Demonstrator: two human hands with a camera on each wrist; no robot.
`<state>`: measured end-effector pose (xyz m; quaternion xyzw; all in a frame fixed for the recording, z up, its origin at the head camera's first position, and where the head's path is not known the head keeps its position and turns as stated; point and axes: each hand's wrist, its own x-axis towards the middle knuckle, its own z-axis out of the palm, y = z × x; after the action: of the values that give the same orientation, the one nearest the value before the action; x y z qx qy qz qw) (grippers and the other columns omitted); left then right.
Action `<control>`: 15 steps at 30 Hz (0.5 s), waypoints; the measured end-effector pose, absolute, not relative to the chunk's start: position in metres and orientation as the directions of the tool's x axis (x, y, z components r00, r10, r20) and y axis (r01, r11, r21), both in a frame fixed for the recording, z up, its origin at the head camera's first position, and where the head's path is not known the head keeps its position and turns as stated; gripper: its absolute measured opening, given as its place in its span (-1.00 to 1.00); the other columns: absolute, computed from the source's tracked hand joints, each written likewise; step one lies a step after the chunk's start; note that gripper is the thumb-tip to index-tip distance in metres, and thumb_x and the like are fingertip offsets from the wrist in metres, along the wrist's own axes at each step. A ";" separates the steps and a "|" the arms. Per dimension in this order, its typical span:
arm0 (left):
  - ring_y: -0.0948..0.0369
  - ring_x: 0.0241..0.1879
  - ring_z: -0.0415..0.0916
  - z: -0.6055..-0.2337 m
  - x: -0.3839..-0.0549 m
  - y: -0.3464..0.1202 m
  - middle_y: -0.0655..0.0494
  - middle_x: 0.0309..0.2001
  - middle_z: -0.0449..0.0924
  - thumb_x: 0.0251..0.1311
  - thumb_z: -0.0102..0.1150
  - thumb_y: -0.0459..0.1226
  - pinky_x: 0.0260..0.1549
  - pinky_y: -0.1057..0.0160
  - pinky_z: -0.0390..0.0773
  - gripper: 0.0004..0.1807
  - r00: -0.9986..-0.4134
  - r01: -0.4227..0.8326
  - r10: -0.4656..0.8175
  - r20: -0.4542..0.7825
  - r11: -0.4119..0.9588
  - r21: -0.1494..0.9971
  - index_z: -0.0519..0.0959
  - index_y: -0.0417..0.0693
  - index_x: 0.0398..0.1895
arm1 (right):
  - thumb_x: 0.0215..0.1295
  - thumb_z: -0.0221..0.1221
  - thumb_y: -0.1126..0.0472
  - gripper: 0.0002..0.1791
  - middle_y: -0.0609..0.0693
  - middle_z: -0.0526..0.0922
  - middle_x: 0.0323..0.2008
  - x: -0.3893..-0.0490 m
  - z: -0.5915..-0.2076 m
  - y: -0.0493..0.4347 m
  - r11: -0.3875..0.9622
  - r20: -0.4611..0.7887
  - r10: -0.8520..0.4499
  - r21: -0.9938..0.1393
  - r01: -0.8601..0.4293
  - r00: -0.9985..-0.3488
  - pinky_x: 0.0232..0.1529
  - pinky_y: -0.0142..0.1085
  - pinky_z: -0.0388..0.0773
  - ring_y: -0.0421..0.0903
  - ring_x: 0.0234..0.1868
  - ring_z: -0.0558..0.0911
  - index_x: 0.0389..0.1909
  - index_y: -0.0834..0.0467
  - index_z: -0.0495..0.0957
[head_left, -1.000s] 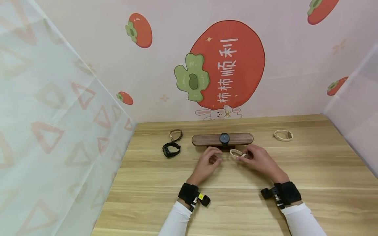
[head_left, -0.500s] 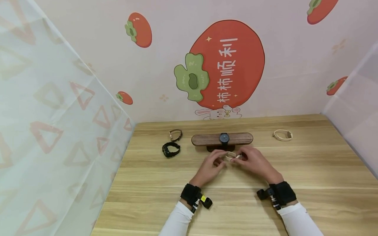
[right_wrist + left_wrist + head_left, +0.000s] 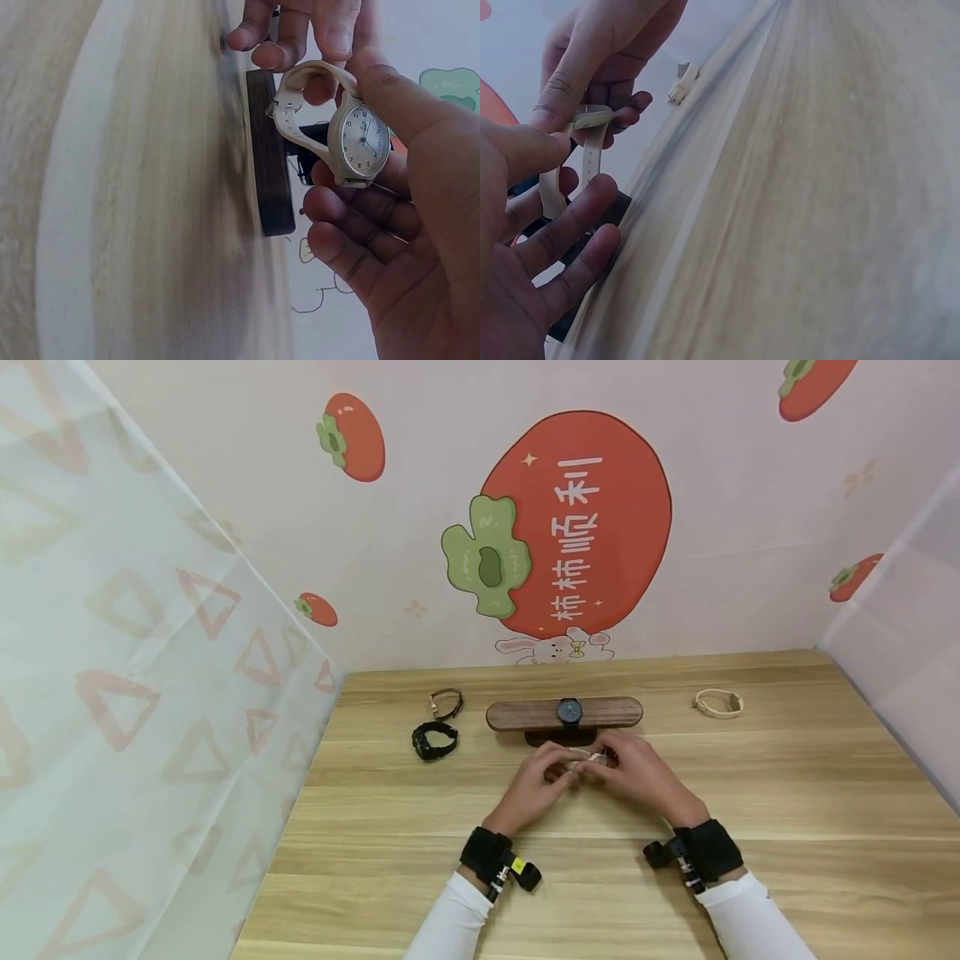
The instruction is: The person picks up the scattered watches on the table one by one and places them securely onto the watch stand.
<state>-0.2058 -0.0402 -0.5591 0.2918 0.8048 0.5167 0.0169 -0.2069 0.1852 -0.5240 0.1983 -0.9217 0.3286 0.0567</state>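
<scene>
A cream-strapped wristwatch [image 3: 364, 142] with a white round dial is held between both hands, its buckled strap forming a loop. My right hand [image 3: 637, 774] pinches the watch near its case, thumb on one side and fingers curled behind. From the other side, my left hand [image 3: 532, 782] pinches the strap between thumb and fingers. Both hands are just in front of a dark wooden watch stand [image 3: 517, 716], a long rounded bar on a low base. A black watch [image 3: 570, 712] is strapped around that bar, right of its middle.
Left of the stand lie a thin dark-strapped watch [image 3: 447, 702] and a chunky black watch [image 3: 434, 741]. Another cream-strapped watch [image 3: 718, 703] lies at the back right of the wooden table [image 3: 787, 827]. A printed wall covering [image 3: 405, 543] rises behind the table.
My right hand has moved left with the cream watch, and my left hand has shifted right to meet it. My left fingers now grip the strap.
</scene>
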 end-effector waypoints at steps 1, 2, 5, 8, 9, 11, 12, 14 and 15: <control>0.38 -0.07 0.62 -0.559 -0.205 -0.040 0.10 0.09 0.59 0.55 0.24 -0.25 -0.07 0.40 0.72 -0.67 -0.832 0.451 0.483 0.274 0.301 0.840 0.66 0.08 0.30 | 0.34 0.46 -0.08 -0.74 -0.12 0.51 -0.42 -0.207 -0.524 0.185 0.708 0.232 -0.328 -0.582 -0.401 -0.916 -0.40 -0.35 0.36 -0.20 -0.41 0.43 -0.30 -0.02 0.64; 0.38 -0.07 0.60 -0.559 -0.205 -0.040 0.11 0.08 0.58 0.55 0.24 -0.22 -0.07 0.40 0.72 -0.68 -0.835 0.451 0.478 0.273 0.309 0.837 0.67 0.09 0.29 | 0.35 0.46 -0.08 -0.74 -0.12 0.52 -0.41 -0.207 -0.525 0.185 0.708 0.230 -0.328 -0.582 -0.399 -0.916 -0.40 -0.35 0.37 -0.20 -0.40 0.43 -0.29 -0.02 0.65; 0.40 -0.11 0.53 -0.559 -0.204 -0.039 0.16 0.03 0.56 0.57 0.21 -0.10 -0.09 0.41 0.68 -0.71 -0.848 0.446 0.454 0.273 0.335 0.830 0.70 0.13 0.23 | 0.38 0.44 -0.05 -0.78 -0.12 0.56 -0.38 -0.207 -0.526 0.186 0.711 0.227 -0.331 -0.578 -0.400 -0.916 -0.37 -0.35 0.42 -0.21 -0.38 0.47 -0.26 -0.01 0.67; 0.40 -0.15 0.47 -0.559 -0.203 -0.039 0.18 0.00 0.54 0.59 0.15 -0.02 -0.13 0.42 0.60 -0.72 -0.862 0.437 0.428 0.271 0.355 0.827 0.72 0.16 0.14 | 0.41 0.42 -0.03 -0.81 -0.14 0.61 -0.33 -0.206 -0.526 0.186 0.708 0.231 -0.343 -0.574 -0.412 -0.910 -0.35 -0.35 0.48 -0.23 -0.35 0.51 -0.20 -0.01 0.71; 0.39 -0.17 0.45 -0.558 -0.203 -0.040 0.18 0.00 0.53 0.60 0.13 -0.02 -0.15 0.42 0.58 -0.73 -0.866 0.431 0.422 0.269 0.356 0.829 0.72 0.15 0.12 | 0.41 0.42 -0.03 -0.81 -0.15 0.62 -0.33 -0.206 -0.526 0.186 0.705 0.235 -0.348 -0.573 -0.418 -0.908 -0.34 -0.35 0.49 -0.24 -0.35 0.51 -0.18 -0.01 0.71; 0.38 -0.19 0.43 -0.557 -0.203 -0.040 0.15 0.00 0.53 0.62 0.10 -0.04 -0.17 0.42 0.55 -0.74 -0.869 0.427 0.413 0.272 0.351 0.833 0.71 0.11 0.09 | 0.42 0.42 -0.02 -0.82 -0.15 0.63 -0.31 -0.205 -0.526 0.187 0.698 0.245 -0.358 -0.571 -0.433 -0.901 -0.34 -0.35 0.49 -0.24 -0.34 0.53 -0.15 -0.02 0.71; 0.37 -0.20 0.43 -0.557 -0.203 -0.040 0.13 0.00 0.53 0.63 0.09 -0.06 -0.18 0.42 0.54 -0.75 -0.871 0.424 0.411 0.271 0.345 0.838 0.70 0.08 0.08 | 0.42 0.42 -0.01 -0.83 -0.14 0.62 -0.30 -0.205 -0.526 0.187 0.695 0.250 -0.364 -0.568 -0.440 -0.897 -0.34 -0.35 0.49 -0.24 -0.34 0.53 -0.14 -0.02 0.71; 0.37 -0.21 0.44 -0.557 -0.204 -0.041 0.09 0.01 0.53 0.64 0.08 -0.10 -0.19 0.42 0.55 -0.76 -0.873 0.417 0.406 0.271 0.332 0.846 0.68 0.03 0.08 | 0.41 0.43 0.03 -0.84 -0.13 0.63 -0.25 -0.204 -0.526 0.187 0.691 0.267 -0.376 -0.557 -0.461 -0.887 -0.33 -0.35 0.50 -0.21 -0.33 0.55 -0.13 -0.02 0.70; 0.37 -0.20 0.44 -0.557 -0.204 -0.041 0.07 0.01 0.53 0.65 0.08 -0.11 -0.19 0.42 0.54 -0.76 -0.875 0.410 0.404 0.268 0.324 0.852 0.67 0.01 0.08 | 0.40 0.43 0.06 -0.84 -0.12 0.62 -0.22 -0.203 -0.526 0.188 0.687 0.273 -0.384 -0.554 -0.470 -0.882 -0.31 -0.35 0.51 -0.20 -0.32 0.56 -0.12 -0.01 0.69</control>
<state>-0.2036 -0.0408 -0.5568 0.2501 0.8136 0.5249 -0.0033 -0.2031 0.1878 -0.5256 0.2331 -0.9160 0.3194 0.0677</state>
